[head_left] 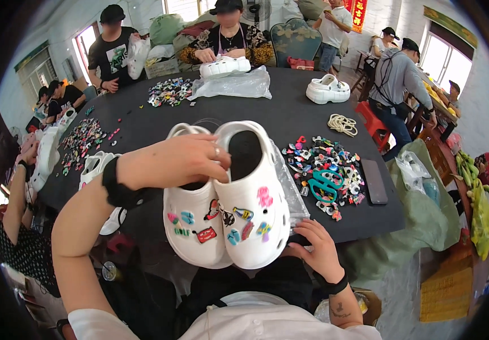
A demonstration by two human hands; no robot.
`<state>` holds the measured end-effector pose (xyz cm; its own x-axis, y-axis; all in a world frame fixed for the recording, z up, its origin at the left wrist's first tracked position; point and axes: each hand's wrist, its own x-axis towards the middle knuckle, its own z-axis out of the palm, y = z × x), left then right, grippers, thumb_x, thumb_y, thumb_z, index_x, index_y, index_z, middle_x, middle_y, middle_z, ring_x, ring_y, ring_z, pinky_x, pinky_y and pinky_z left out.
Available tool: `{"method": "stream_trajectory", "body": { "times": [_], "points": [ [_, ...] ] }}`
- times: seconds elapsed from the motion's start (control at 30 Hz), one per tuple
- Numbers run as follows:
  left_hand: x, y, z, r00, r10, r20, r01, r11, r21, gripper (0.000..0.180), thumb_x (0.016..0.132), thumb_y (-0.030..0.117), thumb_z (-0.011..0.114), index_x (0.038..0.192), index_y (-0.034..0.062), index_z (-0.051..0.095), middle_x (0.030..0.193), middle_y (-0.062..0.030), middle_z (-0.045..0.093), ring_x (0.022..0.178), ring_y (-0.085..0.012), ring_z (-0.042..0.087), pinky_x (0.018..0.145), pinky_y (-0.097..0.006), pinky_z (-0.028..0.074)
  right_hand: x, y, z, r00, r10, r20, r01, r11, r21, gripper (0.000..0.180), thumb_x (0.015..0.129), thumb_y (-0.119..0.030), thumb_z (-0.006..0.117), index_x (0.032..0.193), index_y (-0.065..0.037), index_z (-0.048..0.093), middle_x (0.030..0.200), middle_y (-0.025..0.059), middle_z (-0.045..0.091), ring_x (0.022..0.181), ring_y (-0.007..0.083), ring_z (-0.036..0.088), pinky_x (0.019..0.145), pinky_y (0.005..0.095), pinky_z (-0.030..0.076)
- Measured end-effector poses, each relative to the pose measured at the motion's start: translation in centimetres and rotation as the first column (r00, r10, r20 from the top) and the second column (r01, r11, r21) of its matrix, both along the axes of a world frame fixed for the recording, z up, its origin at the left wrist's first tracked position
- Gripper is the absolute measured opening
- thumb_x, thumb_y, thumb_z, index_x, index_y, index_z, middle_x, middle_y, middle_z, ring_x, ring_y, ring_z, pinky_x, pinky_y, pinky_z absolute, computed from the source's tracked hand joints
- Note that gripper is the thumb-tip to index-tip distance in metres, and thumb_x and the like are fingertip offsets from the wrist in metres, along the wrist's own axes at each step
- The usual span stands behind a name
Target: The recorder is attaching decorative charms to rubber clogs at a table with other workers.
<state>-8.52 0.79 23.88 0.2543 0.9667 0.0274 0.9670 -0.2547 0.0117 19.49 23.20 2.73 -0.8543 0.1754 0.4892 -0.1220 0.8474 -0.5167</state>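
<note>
Charms (83, 139) lay loose at the left of the dark table (292, 119), beyond a separate white clog (92, 165). The left forearm (80, 238) partly hid that clog; a low elbow could have knocked it. Left hand (190, 157): fingers bent over the adjoining rims of two white clogs (247, 199), apparently grasping the edges; the exact grip could not be told. The pair stood side by side at the table's near edge, toes toward the person, and appeared to overhang it. Caution: a slack grip could have let the pair tip into the lap. Colored ornaments (205, 235) were set in both uppers; a snagging fingertip could have pulled one loose. Clear plastic film (294, 198) lay against the clogs' right side and, if dragged, could have shifted them. Right hand (317, 249): fingers loosely curved at the film's corner; whether they pinched it could not be told. Farther right, a second heap of charms (352, 161) bore a teal-handled tool (326, 197); careless lifting could have scattered small pieces toward the phone (374, 181) just beside it.
</note>
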Motion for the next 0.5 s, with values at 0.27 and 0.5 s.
{"method": "stream_trajectory", "body": {
  "times": [0.27, 0.5],
  "points": [
    [-1.1, 4.5, -7.1, 0.998, 0.035, 0.051, -0.030, 0.996, -0.083, 0.033, 0.084, 0.001, 0.066, 0.113, 0.0155, 0.070, 0.121, -0.0018, 0.064, 0.137, -0.0240, 0.049, 0.121, -0.055, 0.025, 1.2, 0.2, 0.0, 0.994, -0.107, 0.011, 0.106, 0.994, 0.017, 0.028, 0.086, -0.007, 0.072, 0.113, -0.007, 0.067, 0.122, 0.0092, 0.068, 0.124, 0.0305, 0.059, 0.114, 0.0522, 0.035],
    [0.4, 0.9, -7.7, 0.867, 0.340, 0.363, -0.434, 0.875, 0.216, 0.047, 0.085, 0.004, 0.068, 0.131, 0.0114, 0.062, 0.134, -0.0102, 0.059, 0.138, -0.0324, 0.046, 0.118, -0.047, 0.030, 1.8, 0.2, 0.6, 0.993, -0.116, -0.008, 0.115, 0.988, -0.107, 0.026, 0.087, -0.004, 0.069, 0.112, -0.007, 0.066, 0.119, 0.0109, 0.068, 0.118, 0.0300, 0.062, 0.110, 0.0482, 0.039]
  ]
}}
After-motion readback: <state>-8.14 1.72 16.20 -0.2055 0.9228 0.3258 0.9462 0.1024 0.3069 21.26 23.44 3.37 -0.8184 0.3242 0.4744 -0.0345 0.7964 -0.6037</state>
